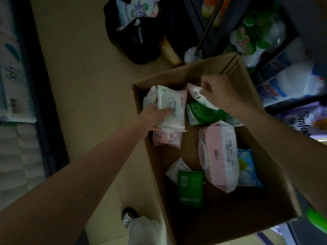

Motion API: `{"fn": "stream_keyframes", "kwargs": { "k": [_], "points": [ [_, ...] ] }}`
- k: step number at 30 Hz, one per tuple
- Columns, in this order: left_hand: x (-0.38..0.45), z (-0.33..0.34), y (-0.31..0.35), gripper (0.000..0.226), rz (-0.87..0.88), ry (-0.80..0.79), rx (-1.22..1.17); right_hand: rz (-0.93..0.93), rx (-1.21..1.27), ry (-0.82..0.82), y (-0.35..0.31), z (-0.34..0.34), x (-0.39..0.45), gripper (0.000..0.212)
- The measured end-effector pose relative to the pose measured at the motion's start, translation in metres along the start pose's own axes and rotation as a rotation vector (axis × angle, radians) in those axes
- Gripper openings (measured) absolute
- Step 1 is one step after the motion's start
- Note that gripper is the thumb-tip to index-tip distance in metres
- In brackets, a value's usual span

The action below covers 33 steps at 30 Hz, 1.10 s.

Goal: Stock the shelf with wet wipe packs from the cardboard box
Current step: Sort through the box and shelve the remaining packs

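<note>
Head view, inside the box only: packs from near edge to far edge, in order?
Dark green pack → large pink pack → green-and-white pack → pink-white pack pinched by the right hand, at the far wall of the cardboard box.

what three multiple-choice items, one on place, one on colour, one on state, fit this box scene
1. Where does the cardboard box stand?
A. on the floor
B. on a shelf
C. on a trolley

2. What colour is the big pack lying in the middle of the box?
A. blue
B. pink and white
C. black

3. What is the left hand doing?
A. hanging idle
B. gripping a white pack
C. pressing a box flap

Answers: 1 A, tan floor tiles surround it; 2 B, pink top, white sides; 3 B, its fingers curl round the pack.
</note>
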<state>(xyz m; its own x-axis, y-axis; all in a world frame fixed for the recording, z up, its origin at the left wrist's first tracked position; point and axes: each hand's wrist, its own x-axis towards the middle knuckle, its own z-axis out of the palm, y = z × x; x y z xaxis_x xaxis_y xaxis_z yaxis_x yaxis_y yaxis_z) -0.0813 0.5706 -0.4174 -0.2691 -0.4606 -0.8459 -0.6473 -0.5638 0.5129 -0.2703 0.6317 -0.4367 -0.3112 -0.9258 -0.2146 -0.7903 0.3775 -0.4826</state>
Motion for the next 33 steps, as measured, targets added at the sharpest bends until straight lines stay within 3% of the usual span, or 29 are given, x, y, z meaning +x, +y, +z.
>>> {"fn": "stream_keyframes", "kwargs": {
  "k": [3,7,11,13,15,19,22,26,29,31,33],
  "points": [
    [-0.015,-0.013,0.006,0.034,-0.002,-0.049,-0.005,-0.109,0.185,0.012,-0.032,-0.063,-0.011,0.018],
    [-0.036,-0.038,0.013,0.030,-0.023,-0.219,-0.106,-0.122,0.863,-0.107,-0.079,-0.124,-0.030,0.029],
    [-0.065,-0.061,0.026,0.019,0.034,-0.349,-0.292,-0.172,1.095,-0.130,-0.100,-0.132,-0.040,0.028],
    [-0.076,-0.073,0.028,0.023,0.075,-0.396,-0.395,-0.139,1.060,-0.184,-0.102,-0.122,-0.041,0.030],
    [-0.080,-0.083,0.029,0.041,0.067,-0.438,-0.460,-0.104,1.022,-0.192,-0.101,-0.112,-0.043,0.031],
    [-0.079,-0.090,0.028,0.038,0.020,-0.458,-0.425,-0.103,0.760,-0.064,-0.110,-0.099,-0.042,0.020],
    [-0.075,-0.084,0.031,0.053,0.055,-0.468,-0.423,-0.183,0.488,-0.020,-0.117,-0.093,-0.041,0.028],
    [-0.080,-0.067,0.051,0.070,0.074,-0.602,-0.370,-0.220,0.402,0.055,-0.108,-0.105,-0.040,0.019],
    [-0.079,-0.051,0.062,0.056,0.094,-0.708,-0.227,-0.262,0.352,0.051,-0.099,-0.112,-0.044,0.022],
    [-0.074,-0.034,0.064,0.035,0.084,-0.686,-0.093,-0.246,0.343,0.058,-0.090,-0.111,-0.043,0.019],
    [-0.063,-0.015,0.061,0.022,0.053,-0.611,-0.017,-0.143,0.489,0.126,-0.073,-0.104,-0.041,0.014]
  ]
}}
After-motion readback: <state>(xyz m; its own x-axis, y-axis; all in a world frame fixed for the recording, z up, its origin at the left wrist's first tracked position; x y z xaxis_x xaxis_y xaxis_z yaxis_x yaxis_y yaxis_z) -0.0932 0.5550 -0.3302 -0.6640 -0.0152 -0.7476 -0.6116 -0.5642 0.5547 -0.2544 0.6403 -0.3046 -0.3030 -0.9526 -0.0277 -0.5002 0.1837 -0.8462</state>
